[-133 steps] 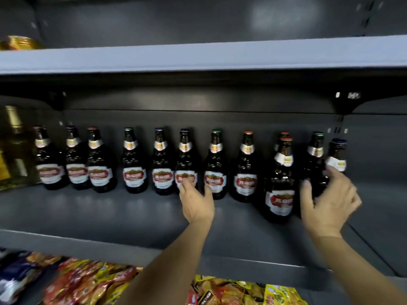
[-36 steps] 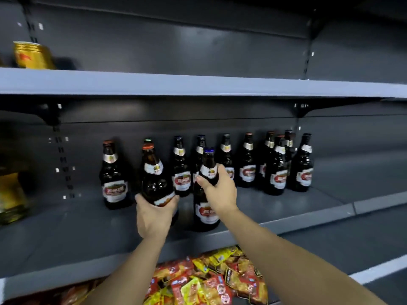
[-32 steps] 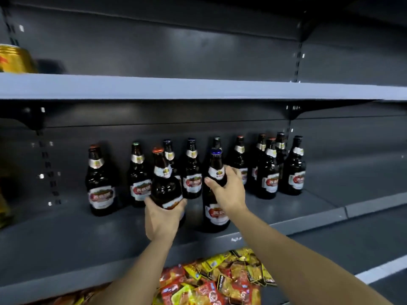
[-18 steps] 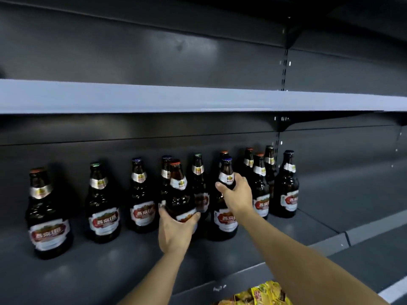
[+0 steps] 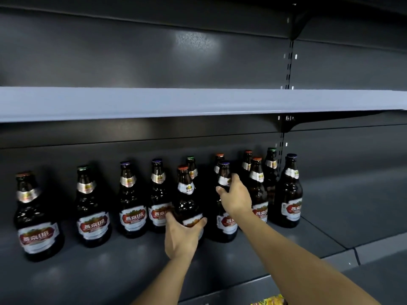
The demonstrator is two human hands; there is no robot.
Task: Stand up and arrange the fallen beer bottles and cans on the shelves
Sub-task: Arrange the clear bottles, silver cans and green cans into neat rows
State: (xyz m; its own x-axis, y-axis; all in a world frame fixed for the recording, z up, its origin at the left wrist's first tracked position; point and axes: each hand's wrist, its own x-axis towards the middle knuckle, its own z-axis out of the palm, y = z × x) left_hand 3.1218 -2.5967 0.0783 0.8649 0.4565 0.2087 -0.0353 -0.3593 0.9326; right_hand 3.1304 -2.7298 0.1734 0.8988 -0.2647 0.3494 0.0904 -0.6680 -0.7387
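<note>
Bottles stand upright along my dark shelf (image 5: 110, 274). My left grip (image 5: 182, 236) curls round the lower body of the orange-capped bottle (image 5: 186, 194); my right grip (image 5: 235, 198) wraps the neck of the blue-capped bottle (image 5: 226, 225) just beside it.

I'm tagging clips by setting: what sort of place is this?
Probably a shop's drinks aisle: dark metal shelving with slotted uprights, and a row of identical labelled beer bottles facing out.
</note>
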